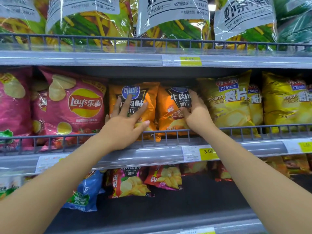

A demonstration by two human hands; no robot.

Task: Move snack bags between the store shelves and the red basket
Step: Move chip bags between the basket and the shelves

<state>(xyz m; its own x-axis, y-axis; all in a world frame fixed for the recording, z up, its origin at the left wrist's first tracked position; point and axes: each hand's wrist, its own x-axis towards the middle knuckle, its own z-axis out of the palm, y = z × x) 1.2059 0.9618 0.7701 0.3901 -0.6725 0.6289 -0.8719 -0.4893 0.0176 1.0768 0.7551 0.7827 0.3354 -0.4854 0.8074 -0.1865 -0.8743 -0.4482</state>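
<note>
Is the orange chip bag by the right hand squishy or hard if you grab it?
Probably squishy and light: the right orange chip bag looks puffed with air. Its glossy wrapper may slip in the fingers, and the chips could crush.

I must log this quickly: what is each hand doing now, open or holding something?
Left hand: open, fingers spread flat on the left orange bag.
Right hand: holding the right orange bag, fingers curled round it.
</note>
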